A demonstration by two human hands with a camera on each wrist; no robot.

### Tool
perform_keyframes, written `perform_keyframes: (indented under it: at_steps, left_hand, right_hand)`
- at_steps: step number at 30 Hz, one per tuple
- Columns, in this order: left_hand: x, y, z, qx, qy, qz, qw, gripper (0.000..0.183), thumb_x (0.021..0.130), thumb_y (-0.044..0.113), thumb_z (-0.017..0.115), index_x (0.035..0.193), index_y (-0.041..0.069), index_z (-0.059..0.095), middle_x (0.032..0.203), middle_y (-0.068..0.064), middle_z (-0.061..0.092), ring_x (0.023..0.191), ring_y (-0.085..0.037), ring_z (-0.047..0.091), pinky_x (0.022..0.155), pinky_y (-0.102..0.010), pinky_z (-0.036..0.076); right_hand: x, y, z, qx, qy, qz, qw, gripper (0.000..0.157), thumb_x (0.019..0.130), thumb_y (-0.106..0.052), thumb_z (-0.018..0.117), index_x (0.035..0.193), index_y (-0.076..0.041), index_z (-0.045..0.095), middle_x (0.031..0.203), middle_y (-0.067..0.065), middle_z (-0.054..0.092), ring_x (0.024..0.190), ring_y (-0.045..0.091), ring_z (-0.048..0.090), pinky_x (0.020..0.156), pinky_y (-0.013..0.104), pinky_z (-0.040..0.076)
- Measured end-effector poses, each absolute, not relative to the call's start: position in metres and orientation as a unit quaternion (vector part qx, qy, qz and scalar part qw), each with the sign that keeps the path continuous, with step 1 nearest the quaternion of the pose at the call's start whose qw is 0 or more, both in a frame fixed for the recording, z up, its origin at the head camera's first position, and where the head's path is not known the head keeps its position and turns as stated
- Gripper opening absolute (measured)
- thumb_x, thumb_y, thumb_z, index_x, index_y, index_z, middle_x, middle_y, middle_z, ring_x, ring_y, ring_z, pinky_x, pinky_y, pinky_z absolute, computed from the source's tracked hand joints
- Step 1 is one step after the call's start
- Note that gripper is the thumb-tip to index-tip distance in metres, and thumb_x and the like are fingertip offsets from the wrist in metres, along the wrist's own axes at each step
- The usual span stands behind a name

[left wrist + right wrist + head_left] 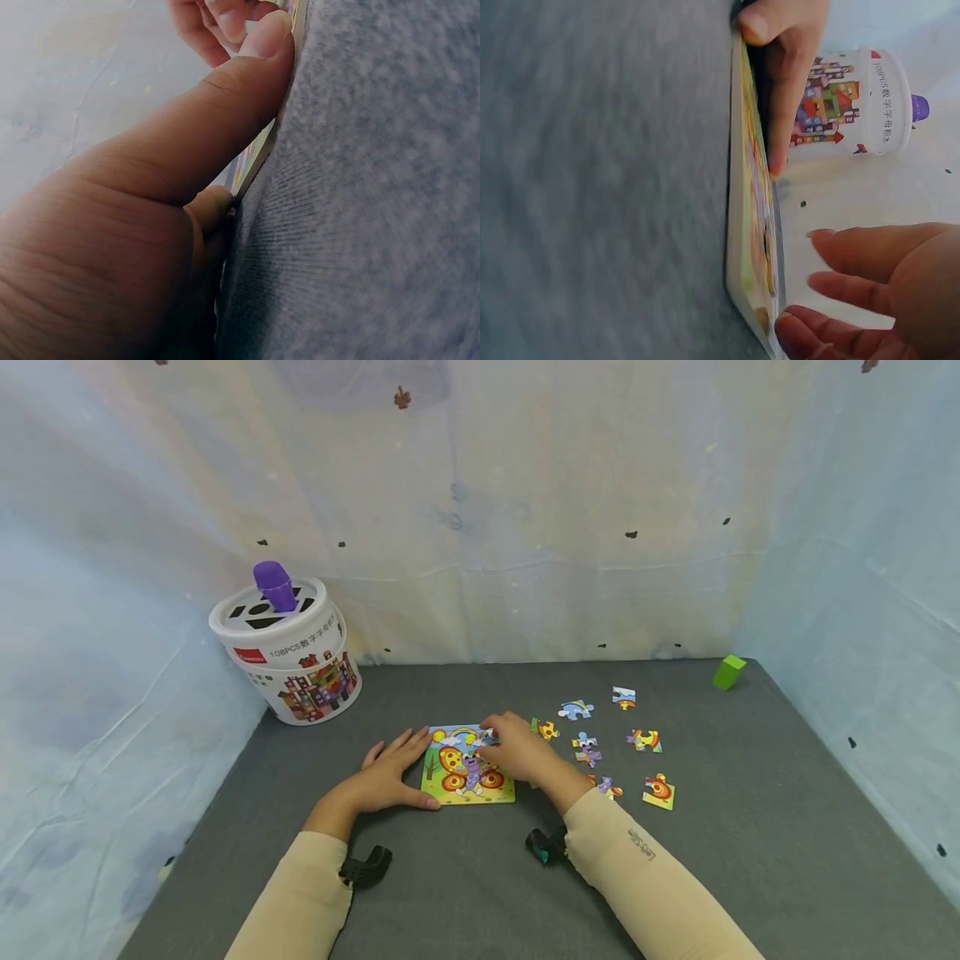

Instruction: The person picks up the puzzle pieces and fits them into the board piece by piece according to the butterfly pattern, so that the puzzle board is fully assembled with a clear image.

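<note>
A square jigsaw puzzle (452,783) with a purple butterfly picture lies flat on the grey table. My left hand (386,779) rests at its left side, fingers spread toward the upper left corner and the thumb along the lower left edge. In the left wrist view, the left thumb (240,90) lies against the board's side. Over the upper right part is my right hand (517,747), its fingers bent loosely. From the right wrist view, its fingertips (791,330) are at the board's edge, with no piece showing between thumb and fingers. The right hand hides that corner.
Several loose puzzle pieces are scattered right of the board, among them a rainbow piece (576,710), a butterfly-face piece (587,749) and an orange-ringed corner piece (659,792). A white block bucket (300,652) stands back left; a green block (728,672) sits back right.
</note>
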State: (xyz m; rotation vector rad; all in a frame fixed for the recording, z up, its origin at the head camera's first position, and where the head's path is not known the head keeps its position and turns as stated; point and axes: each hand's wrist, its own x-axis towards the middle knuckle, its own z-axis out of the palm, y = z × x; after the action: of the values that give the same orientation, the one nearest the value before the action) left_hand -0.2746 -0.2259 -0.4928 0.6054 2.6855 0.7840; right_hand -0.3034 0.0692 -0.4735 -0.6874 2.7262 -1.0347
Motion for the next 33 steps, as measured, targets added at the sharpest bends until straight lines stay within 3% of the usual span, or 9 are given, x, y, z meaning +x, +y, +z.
perform_keyframes:
  at_steps: [4, 7, 11, 14, 21, 33]
  left_hand:
    - [-0.274, -0.227, -0.493, 0.211, 0.929, 0.271, 0.138, 0.126, 0.082, 0.068, 0.088, 0.176, 0.017, 0.022, 0.181, -0.002, 0.013, 0.166, -0.032, 0.002, 0.124, -0.067, -0.008]
    - [-0.274, -0.227, -0.494, 0.210, 0.930, 0.269, 0.138, 0.125, 0.082, 0.068, 0.088, 0.176, 0.018, 0.022, 0.181, -0.002, 0.013, 0.166, -0.032, 0.002, 0.124, -0.067, -0.007]
    - [-0.274, -0.228, -0.495, 0.209, 0.931, 0.267, 0.139, 0.126, 0.082, 0.069, 0.088, 0.177, 0.018, 0.022, 0.181, -0.001, 0.013, 0.166, -0.031, 0.002, 0.124, -0.067, -0.007]
    - [-0.275, -0.227, -0.495, 0.208, 0.931, 0.265, 0.139, 0.126, 0.081, 0.070, 0.088, 0.177, 0.019, 0.023, 0.181, -0.001, 0.014, 0.166, -0.031, 0.002, 0.124, -0.067, -0.007]
    - [-0.274, -0.228, -0.494, 0.211, 0.930, 0.268, 0.138, 0.126, 0.082, 0.069, 0.088, 0.177, 0.018, 0.022, 0.181, -0.002, 0.014, 0.166, -0.032, 0.002, 0.124, -0.067, -0.007]
    - [-0.274, -0.226, -0.494, 0.213, 0.931, 0.263, 0.134, 0.125, 0.083, 0.070, 0.086, 0.176, 0.017, 0.021, 0.181, -0.002, 0.014, 0.166, -0.032, 0.002, 0.123, -0.068, -0.008]
  right_hand:
    - [-0.301, 0.072, -0.462, -0.282, 0.916, -0.278, 0.063, 0.040, 0.109, -0.018, 0.071, 0.145, -0.001, 0.067, 0.142, 0.019, 0.062, 0.134, 0.038, 0.059, 0.111, 0.053, 0.048]
    - [-0.300, 0.075, -0.457, -0.338, 0.912, -0.219, 0.077, 0.041, 0.111, -0.017, 0.068, 0.149, -0.002, 0.066, 0.159, 0.018, 0.054, 0.149, 0.041, 0.046, 0.121, 0.055, 0.038]
    - [-0.297, 0.079, -0.455, -0.356, 0.912, -0.150, 0.135, 0.050, 0.114, -0.025, 0.063, 0.162, -0.013, 0.056, 0.173, 0.007, 0.038, 0.161, 0.041, 0.024, 0.125, 0.063, 0.026]
    - [-0.296, 0.080, -0.456, -0.339, 0.918, -0.113, 0.172, 0.059, 0.114, -0.038, 0.061, 0.169, -0.021, 0.046, 0.177, -0.002, 0.030, 0.164, 0.038, 0.014, 0.124, 0.070, 0.019]
    - [-0.286, 0.064, -0.461, -0.306, 0.936, -0.065, 0.160, 0.071, 0.113, -0.055, 0.055, 0.174, -0.026, 0.034, 0.179, -0.005, 0.022, 0.165, 0.035, 0.013, 0.123, 0.072, 0.013]
    - [-0.272, 0.025, -0.466, -0.267, 0.955, -0.050, 0.117, 0.075, 0.113, -0.063, 0.043, 0.174, -0.020, 0.035, 0.178, 0.001, 0.024, 0.165, 0.032, 0.015, 0.125, 0.071, 0.008]
